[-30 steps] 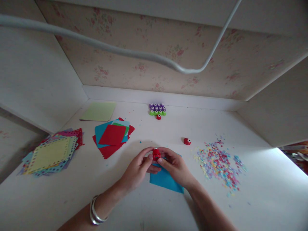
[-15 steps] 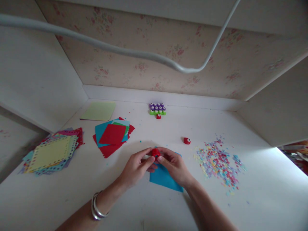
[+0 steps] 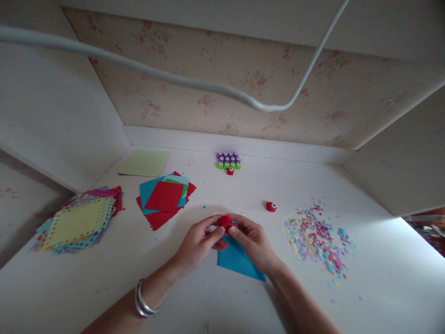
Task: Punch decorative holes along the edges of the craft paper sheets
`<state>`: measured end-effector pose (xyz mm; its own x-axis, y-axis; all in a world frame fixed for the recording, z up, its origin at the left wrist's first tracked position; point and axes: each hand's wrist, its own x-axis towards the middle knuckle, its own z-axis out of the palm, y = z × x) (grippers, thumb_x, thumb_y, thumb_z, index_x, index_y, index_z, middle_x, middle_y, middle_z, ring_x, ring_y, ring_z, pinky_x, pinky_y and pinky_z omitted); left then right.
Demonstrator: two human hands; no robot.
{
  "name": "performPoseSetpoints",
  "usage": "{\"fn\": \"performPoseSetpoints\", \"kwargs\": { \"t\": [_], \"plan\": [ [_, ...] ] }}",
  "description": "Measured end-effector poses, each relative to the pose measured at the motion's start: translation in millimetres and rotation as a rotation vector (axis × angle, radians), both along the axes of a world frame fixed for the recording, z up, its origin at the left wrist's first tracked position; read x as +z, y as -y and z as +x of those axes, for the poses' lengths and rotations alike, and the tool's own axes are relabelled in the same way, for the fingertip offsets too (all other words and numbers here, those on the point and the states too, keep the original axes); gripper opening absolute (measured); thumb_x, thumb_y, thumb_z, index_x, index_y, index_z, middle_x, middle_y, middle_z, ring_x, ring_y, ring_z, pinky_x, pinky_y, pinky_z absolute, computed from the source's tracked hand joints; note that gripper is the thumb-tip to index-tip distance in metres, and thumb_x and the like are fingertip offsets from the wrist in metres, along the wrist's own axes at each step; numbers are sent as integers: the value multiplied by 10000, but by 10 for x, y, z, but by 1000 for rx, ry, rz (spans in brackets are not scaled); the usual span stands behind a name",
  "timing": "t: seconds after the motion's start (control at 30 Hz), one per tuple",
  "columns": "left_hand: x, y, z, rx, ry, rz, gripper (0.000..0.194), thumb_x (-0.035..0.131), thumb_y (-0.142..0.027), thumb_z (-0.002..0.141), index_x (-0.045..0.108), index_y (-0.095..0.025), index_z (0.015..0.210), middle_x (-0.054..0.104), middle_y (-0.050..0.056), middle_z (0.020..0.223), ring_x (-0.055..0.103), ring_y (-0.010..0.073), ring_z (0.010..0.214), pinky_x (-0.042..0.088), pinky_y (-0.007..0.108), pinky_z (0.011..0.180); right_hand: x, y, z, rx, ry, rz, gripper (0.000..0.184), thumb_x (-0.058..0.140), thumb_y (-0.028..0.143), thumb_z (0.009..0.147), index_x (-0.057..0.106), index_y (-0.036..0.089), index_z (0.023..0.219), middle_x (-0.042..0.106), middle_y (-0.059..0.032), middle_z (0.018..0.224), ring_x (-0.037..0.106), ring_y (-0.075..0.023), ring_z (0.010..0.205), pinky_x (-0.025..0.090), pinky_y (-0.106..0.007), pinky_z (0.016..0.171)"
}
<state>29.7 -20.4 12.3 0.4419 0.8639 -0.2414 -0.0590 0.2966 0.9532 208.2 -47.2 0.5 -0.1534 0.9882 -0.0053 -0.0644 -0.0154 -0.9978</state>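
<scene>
Both my hands meet at the middle of the white table around a small red paper punch. My left hand pinches it from the left, fingers curled and thumb near its base. My right hand grips it from the right and rests on a blue paper square, whose far edge goes under the punch. A silver bangle sits on my left wrist.
A second red punch lies to the right. Several purple and green punches cluster at the back. Coloured confetti spreads at the right. Red and blue squares, a punched-paper stack and a green sheet lie left.
The hands have pressed the red punch down a little closer to the blue paper; otherwise only the camera has shifted slightly.
</scene>
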Motion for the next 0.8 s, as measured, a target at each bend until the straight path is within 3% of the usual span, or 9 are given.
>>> {"fn": "performPoseSetpoints", "kwargs": {
  "t": [0.3,0.57,0.67,0.8],
  "plan": [
    [11,-6,10,39,15,-10,505,756,-470,799,705,-147,1183,734,60,766,695,172,630,594,266,620,-17,2,-44,-33,10,-17,376,643,498,902,670,207,1140,734,-54,907,693,-215,910,566,-387,847],
    [47,-2,45,76,31,-95,518,766,-501,782,695,-152,1157,736,76,929,679,137,650,593,255,626,-49,-13,-42,-67,46,-36,370,630,485,912,662,208,1155,738,-66,948,697,-211,913,573,-387,844],
    [19,-3,47,112,72,-141,510,791,-470,769,683,-157,1157,731,88,1008,684,137,663,599,272,642,-28,8,-36,-173,208,112,312,620,425,929,649,227,1169,717,-79,1017,691,-204,895,588,-376,797],
    [-10,-4,38,147,84,-163,503,809,-461,752,679,-155,1129,724,100,1049,697,144,688,591,266,650,10,57,-39,-360,500,494,133,593,256,947,690,226,1033,668,-106,1087,661,-211,962,575,-379,838]
  ]
}}
